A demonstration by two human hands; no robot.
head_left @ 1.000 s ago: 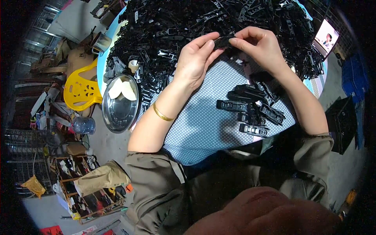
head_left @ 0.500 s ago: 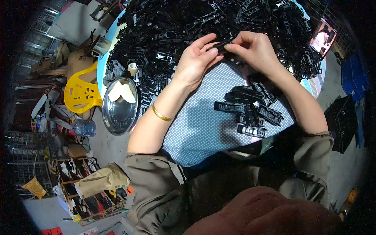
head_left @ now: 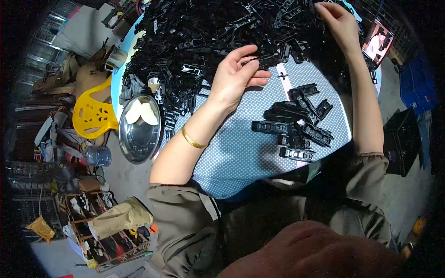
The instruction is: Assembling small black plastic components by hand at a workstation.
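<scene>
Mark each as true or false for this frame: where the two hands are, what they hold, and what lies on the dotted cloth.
1. The right hand reaches into the far heap of black plastic parts. True.
2. The left hand lies flat in the steel bowl. False: it hovers open at the heap's near edge, above the dotted cloth.
3. A small group of black clips lies apart on the cloth. True.
4. The left wrist is bare. False: it wears a gold bangle.

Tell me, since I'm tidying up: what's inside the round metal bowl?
The metal bowl holds two pale, rounded pieces near its far rim; the rest shows bare metal. Anything beneath them is hidden.
</scene>
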